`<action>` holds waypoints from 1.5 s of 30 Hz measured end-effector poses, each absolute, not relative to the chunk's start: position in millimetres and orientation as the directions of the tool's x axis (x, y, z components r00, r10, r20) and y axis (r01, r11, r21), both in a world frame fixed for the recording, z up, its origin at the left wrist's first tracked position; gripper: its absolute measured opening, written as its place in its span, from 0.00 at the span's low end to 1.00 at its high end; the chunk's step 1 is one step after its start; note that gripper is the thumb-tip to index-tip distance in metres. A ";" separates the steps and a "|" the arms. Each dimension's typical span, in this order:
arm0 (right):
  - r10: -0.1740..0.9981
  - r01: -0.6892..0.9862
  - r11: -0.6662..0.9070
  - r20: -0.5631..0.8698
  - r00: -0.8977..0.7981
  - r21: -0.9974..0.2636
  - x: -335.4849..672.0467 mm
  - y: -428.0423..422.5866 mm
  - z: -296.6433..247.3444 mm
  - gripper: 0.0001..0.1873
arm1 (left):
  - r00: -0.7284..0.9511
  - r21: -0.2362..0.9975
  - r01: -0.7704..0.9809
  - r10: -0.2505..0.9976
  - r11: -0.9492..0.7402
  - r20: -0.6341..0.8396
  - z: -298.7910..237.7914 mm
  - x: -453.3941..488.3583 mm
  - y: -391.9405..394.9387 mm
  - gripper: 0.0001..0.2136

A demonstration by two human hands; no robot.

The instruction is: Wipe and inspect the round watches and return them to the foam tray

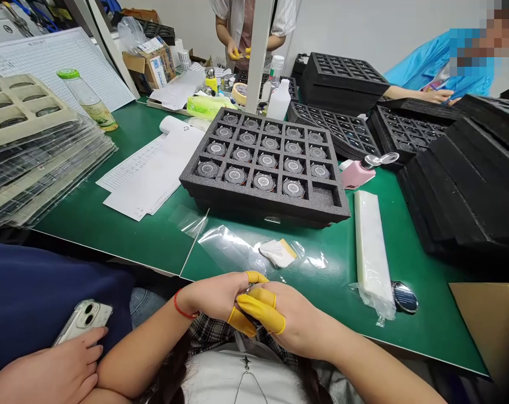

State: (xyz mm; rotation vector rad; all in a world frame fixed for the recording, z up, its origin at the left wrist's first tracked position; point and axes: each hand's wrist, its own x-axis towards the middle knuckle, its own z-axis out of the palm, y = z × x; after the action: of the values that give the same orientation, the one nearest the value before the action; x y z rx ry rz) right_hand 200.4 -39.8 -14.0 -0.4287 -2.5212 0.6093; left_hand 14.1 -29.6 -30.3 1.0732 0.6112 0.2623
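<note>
Fingers of my left hand and right hand press together, clamped on one small metal piece, mostly hidden. Four yellow cots show. Straight ahead of them, one foam tray holds 19 discs in 20 cells.

Single head-worn cam, looking fwd + down from just above the chest, v. close to left hand and right hand; black foam tray mid-frame, green-topped workbench stretching away ahead.

Matt yellow rubber finger cots, rough black foam tray
</note>
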 end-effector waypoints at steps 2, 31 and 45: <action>0.410 0.194 0.851 0.386 -0.826 -0.488 200.9 -40.5 -12.7 0.12 | 0.792 0.878 0.103 0.495 0.468 -0.357 -27.0 14.2 -31.0 0.29; 0.851 0.764 0.520 0.306 -0.426 -0.383 228.6 -9.2 -56.4 0.11 | 0.521 0.926 0.074 0.777 0.370 -0.352 -15.6 9.8 -45.3 0.28; 0.687 0.565 0.713 0.577 -0.441 -0.416 183.5 -47.2 -15.8 0.17 | 0.426 0.976 0.116 0.879 0.184 -0.216 -22.5 16.0 -48.2 0.27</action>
State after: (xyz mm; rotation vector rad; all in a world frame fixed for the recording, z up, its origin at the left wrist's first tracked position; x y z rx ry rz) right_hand 183.5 -47.2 -15.8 -0.9468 -2.1607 0.2071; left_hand 16.0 -48.2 -22.5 1.2883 1.0123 0.6940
